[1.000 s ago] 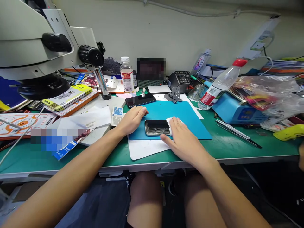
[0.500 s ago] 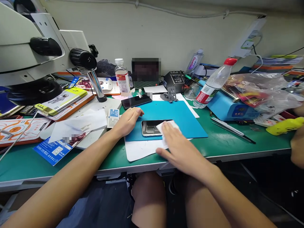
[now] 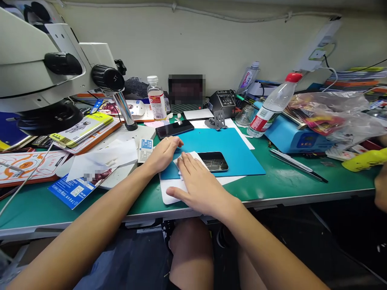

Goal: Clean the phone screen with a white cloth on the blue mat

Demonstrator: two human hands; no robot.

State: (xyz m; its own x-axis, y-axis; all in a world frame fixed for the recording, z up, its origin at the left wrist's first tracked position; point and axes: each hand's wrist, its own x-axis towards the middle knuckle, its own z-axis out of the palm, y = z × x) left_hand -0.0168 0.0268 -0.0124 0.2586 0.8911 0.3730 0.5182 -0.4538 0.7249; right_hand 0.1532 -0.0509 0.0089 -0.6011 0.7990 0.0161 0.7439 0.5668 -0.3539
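Observation:
A dark phone (image 3: 214,161) lies flat on a blue mat (image 3: 238,155) on the green bench. My right hand (image 3: 198,185) lies flat with its fingers stretched over a white wipe (image 3: 190,156), pressing it onto the phone's left end. My left hand (image 3: 163,153) rests on the mat's left edge just beside the wipe, fingers loosely laid down and holding nothing. A white sheet (image 3: 169,191) sticks out from under the mat.
A microscope (image 3: 45,76) stands at left above stacked packages. Behind the mat lie a second phone (image 3: 174,129), a small bottle (image 3: 156,98), a plastic water bottle (image 3: 272,106), a blue device (image 3: 294,139), tweezers (image 3: 298,165). Another person's hand (image 3: 381,187) is at the right edge.
My right hand has slid the white wipe leftward across the phone, from its right end to its left end. The left hand has stayed in place.

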